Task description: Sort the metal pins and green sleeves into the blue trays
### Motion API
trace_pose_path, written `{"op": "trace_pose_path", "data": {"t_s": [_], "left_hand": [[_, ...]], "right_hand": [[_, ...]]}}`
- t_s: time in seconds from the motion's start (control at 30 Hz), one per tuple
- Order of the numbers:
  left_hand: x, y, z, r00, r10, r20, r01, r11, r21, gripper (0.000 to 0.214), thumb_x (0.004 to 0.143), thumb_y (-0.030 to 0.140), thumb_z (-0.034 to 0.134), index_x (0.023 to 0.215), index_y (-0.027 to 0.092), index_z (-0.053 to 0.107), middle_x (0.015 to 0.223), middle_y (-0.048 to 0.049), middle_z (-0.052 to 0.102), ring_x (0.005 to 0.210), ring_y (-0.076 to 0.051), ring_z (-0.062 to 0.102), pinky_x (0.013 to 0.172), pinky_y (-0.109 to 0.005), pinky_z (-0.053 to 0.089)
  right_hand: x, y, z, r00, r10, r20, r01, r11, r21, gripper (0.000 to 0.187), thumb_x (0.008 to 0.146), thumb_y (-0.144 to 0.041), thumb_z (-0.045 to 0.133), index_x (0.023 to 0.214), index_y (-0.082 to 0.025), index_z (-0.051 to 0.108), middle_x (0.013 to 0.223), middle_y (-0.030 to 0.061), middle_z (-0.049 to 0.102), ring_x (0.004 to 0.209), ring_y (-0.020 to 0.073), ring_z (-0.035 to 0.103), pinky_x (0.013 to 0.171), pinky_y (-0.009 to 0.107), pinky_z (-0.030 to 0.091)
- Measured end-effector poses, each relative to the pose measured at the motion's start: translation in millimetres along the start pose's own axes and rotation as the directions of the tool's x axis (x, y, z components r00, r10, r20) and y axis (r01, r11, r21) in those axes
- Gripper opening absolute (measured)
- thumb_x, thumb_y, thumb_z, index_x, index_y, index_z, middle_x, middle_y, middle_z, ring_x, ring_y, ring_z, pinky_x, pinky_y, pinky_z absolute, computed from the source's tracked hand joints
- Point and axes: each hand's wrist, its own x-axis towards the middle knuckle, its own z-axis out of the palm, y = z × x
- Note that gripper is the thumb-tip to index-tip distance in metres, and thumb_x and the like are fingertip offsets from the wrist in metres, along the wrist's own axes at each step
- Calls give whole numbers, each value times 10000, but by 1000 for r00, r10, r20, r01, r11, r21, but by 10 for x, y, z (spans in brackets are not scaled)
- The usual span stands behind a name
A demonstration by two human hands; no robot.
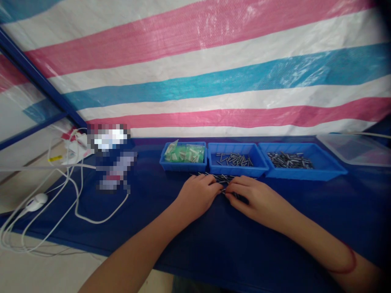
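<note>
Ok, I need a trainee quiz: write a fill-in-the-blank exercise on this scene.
Altogether ____ blue plastic bins stand in a row.
Green packets lie in the bin at the ____ end.
Thin metal rods at the left hand and right hand lie mainly before the ____ bin.
The band round the right forearm is ____.
Missing: three; left; middle; red.

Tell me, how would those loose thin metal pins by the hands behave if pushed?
The loose pins look straight and metallic, so probably stiff. They seem slim and shiny, so may slide or roll on the blue tabletop. Many lie crisscrossed, so pushing one would likely shift neighbours.
</note>
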Motion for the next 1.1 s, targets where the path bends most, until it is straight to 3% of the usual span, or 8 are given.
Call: {"op": "trace_pose_path", "data": {"t_s": [0.23,0.37,0.47,0.63,0.8,0.97,1.1], "left_hand": [[22,-9,2,990,-103,-97,90,988,-124,226,967,268,422,1017,193,629,978,-39,657,875,-187,599,786,-314,455],[29,1,4,979,-142,-146,87,940,-331,215,963,236,427,1022,181,627,1017,-41,654,909,-158,603,836,-272,468],[30,20,19,981,-138,-135,77,922,-380,207,959,216,426,1010,177,623,1000,-38,642,901,-150,601,836,-261,474],[37,34,35,982,-143,-121,84,914,-398,203,956,203,422,999,176,619,986,-38,629,901,-156,596,837,-269,472],[31,47,25,987,-119,-105,63,901,-429,213,957,221,424,1026,180,620,1002,-43,624,918,-158,594,844,-268,468],[6,87,31,982,-162,-98,116,923,-367,250,944,237,448,1146,244,595,1052,-35,625,946,-185,572,837,-321,450],[15,98,25,956,-262,-130,178,872,-455,299,918,359,507,1162,213,599,1026,-56,641,939,-202,564,863,-349,434]], "right_hand": [[-1,-4,5,986,155,-67,-151,987,52,189,886,-274,506,1029,-203,607,912,63,653,818,204,612,701,329,482],[22,-2,1,966,252,-56,-235,949,209,165,896,-307,493,956,-210,612,788,26,653,660,164,597,588,282,456],[40,-10,0,956,295,-3,-277,900,337,201,912,-344,463,866,-216,611,761,17,660,663,165,607,594,278,456],[46,-5,34,942,336,-9,-307,871,384,195,896,-335,472,821,-213,604,733,11,653,666,169,601,593,277,442],[36,-16,31,953,292,-87,-260,928,267,164,861,-259,485,730,-204,566,631,-13,573,555,135,522,528,265,386],[7,39,-6,936,298,-184,-266,947,181,130,844,-243,491,754,-203,577,680,8,586,620,158,542,586,292,410],[6,75,-8,892,372,-257,-276,898,344,173,873,-327,496,802,-208,600,733,23,611,659,169,552,607,298,432]]}}
